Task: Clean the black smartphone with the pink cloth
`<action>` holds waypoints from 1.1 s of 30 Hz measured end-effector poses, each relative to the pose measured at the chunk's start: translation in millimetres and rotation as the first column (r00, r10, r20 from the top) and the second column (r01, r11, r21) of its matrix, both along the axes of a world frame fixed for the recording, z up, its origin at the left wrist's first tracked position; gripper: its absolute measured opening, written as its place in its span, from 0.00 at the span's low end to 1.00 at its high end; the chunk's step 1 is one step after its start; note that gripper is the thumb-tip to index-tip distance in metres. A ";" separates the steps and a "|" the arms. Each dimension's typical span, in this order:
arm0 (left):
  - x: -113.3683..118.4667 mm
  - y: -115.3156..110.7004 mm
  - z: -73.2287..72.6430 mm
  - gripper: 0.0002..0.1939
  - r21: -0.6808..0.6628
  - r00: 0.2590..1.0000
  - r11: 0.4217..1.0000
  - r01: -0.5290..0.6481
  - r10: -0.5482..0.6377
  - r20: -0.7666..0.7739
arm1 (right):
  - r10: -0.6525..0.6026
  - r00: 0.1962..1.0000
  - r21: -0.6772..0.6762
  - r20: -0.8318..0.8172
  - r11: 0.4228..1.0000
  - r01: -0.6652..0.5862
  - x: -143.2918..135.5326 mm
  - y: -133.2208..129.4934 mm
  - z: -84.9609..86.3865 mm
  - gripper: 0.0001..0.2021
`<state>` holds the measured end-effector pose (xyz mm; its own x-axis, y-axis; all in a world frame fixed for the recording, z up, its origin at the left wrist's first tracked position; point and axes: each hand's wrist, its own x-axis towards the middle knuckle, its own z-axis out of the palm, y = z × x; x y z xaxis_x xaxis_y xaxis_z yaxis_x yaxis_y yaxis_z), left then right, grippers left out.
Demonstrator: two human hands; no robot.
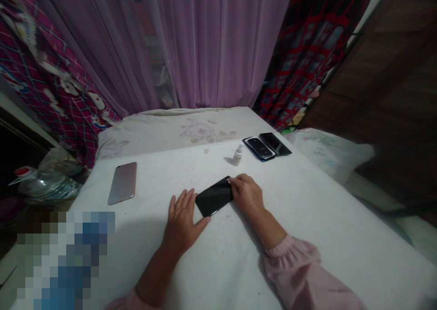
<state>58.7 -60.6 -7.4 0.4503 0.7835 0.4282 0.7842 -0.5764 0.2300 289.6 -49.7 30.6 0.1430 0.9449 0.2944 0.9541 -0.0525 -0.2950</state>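
A dark smartphone [215,196] lies screen up and slanted on the white cloth between my hands. My left hand [182,218] is open, its fingers stretched out at the phone's left end and its thumb by the lower edge. My right hand [246,192] is closed in a pinch over the phone's right end. A tiny pale bit shows at its fingertips, too small to name. Just beyond the phone stands a small white bottle [237,155] with a nozzle top.
A rose-gold phone [123,183] lies back up at the left. Towards the right back edge are a dark phone [261,148] with a pale rim and another black phone [275,144]. A large plastic bottle [46,182] with a red cap is beyond the left edge. Purple curtains [218,46] hang behind.
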 end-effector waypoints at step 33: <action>-0.6 -0.4 0.2 0.30 0.002 1.000 1.000 0.004 -0.004 -0.014 | 0.406 0.911 0.125 -0.067 0.910 -0.396 -46.0 -37.3 -3.7 0.13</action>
